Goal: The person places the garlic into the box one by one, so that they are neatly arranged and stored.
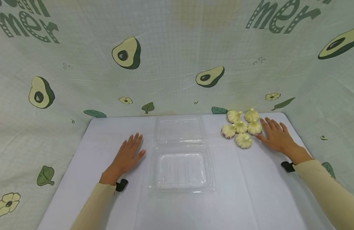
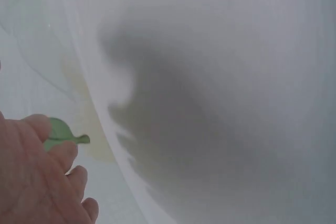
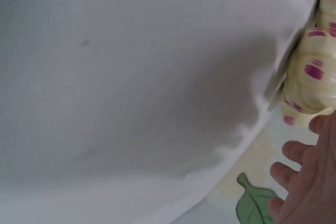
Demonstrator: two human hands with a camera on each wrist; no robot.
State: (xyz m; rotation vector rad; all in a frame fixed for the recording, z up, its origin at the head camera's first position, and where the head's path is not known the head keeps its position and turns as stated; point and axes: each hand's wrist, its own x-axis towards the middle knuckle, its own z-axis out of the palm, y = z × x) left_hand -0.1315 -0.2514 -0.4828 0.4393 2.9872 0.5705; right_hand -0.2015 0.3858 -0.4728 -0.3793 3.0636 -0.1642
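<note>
An opened clear plastic clamshell box point(image 1: 181, 188) lies in the middle of the table, its lid point(image 1: 179, 129) folded back toward the wall. Left of it, my left hand point(image 1: 127, 156) has its fingers spread and holds nothing; the left wrist view shows that hand point(image 2: 37, 177) and its shadow. Several garlic bulbs point(image 1: 243, 141) sit in a cluster at the back right. Just right of the cluster is my right hand point(image 1: 276, 135), fingers extended, nearest to one bulb point(image 1: 254, 127). Purple-streaked garlic point(image 3: 312, 72) appears beside the right hand point(image 3: 310, 177) in the right wrist view.
A white cloth covers the table point(image 1: 108, 134). Behind it and at both sides hangs a pale curtain point(image 1: 165, 64) printed with avocados and leaves. Dark wrist straps show at the left cuff point(image 1: 121, 185) and the right cuff point(image 1: 288, 166).
</note>
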